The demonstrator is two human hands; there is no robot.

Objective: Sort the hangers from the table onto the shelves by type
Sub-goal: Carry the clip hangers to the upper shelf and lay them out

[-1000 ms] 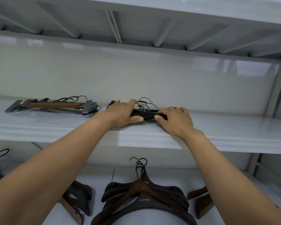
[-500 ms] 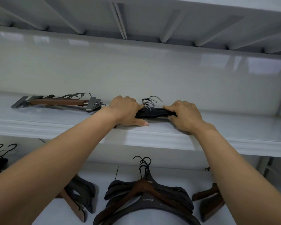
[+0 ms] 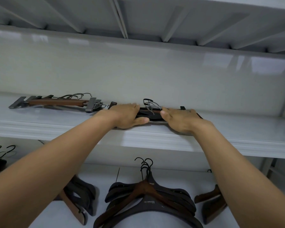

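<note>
- Both hands reach to the upper shelf [image 3: 39,129], where a low stack of black hangers [image 3: 146,114] lies flat, its wire hooks pointing toward the back wall.
- The left hand [image 3: 127,116] grips the stack's left end, fingers over the top and thumb along the front edge.
- The right hand [image 3: 179,120] grips the right end the same way, thumb pointing toward the middle.
- Just left of the stack, on the same shelf, lie brown clip hangers [image 3: 56,102] with metal clips at both ends.
- On the lower shelf [image 3: 105,175], a pile of dark and brown coat hangers [image 3: 148,198] sits in the middle, with more hangers to either side, partly hidden by the forearms.
</note>
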